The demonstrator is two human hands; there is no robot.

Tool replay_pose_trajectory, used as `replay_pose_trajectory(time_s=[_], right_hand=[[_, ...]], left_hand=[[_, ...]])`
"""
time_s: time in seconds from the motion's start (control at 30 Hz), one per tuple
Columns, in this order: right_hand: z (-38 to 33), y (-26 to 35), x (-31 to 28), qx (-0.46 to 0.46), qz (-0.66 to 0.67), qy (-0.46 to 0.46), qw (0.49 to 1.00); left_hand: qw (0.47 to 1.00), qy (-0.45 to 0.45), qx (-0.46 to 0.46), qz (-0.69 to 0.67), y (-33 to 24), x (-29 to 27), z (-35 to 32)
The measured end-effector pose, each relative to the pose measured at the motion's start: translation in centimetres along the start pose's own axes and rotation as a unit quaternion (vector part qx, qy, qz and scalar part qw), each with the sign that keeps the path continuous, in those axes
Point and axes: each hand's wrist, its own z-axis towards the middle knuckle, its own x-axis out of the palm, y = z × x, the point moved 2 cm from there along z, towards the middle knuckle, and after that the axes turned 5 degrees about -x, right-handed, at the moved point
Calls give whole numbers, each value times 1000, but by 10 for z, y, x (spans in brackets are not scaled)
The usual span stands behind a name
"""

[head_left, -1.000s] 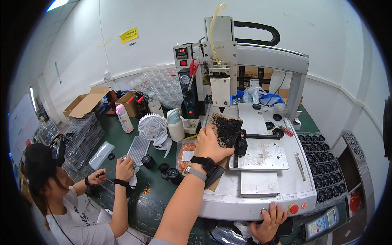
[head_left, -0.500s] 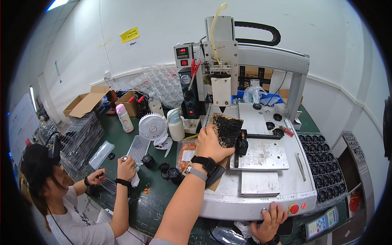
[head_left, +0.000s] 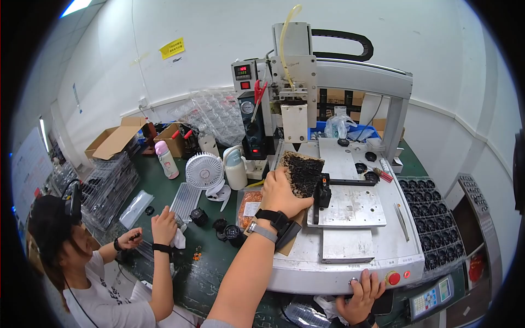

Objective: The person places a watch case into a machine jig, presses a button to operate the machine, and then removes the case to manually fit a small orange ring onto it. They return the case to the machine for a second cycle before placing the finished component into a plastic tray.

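My left hand (head_left: 281,191) is closed on the left edge of a brown cardboard piece (head_left: 302,170) crusted with black residue. The piece lies tilted below the nozzle tip (head_left: 296,146) of a white dispensing machine. My left thumb points toward a black fixture (head_left: 322,195) on the metal work plate (head_left: 353,205). At the machine's front edge, my right hand (head_left: 358,300) rests with its fingers apart and bent over the panel, one fingertip at a silver push button (head_left: 354,281). Nothing is held in it. A red stop button (head_left: 393,279) sits just to its right.
On the left, a co-worker (head_left: 104,273) handles small parts. Between us stand a white fan (head_left: 205,170), a bottle (head_left: 236,170), a bag of orange bits (head_left: 250,208) and black round parts (head_left: 235,235). Tweezers (head_left: 402,221) lie near a tray of black parts (head_left: 432,224).
Both my hands stay in place, and the cardboard piece has barely moved. The co-worker's nearer hand has turned and shifted slightly left; the small silver piece at its fingertips no longer shows.
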Motion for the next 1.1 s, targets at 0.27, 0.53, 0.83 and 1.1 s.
replay_pose_trajectory(time_s=[0.27, 0.53, 0.83, 1.1], right_hand=[[0, 0, 0, -2, 5, 0, 1000], [8, 1, -17, -17, 6, 41, 999], [4, -64, -71, 202, -94, 83, 971], [-7, -72, -80, 173, -74, 97, 977]], left_hand=[[1000, 2, -6, -3, -2, -3, -1], [1000, 2, -1, -8, -3, -5, -1], [1000, -7, -12, 6, -2, -8, -2], [997, -4, -53, 49, -3, -17, -5]])
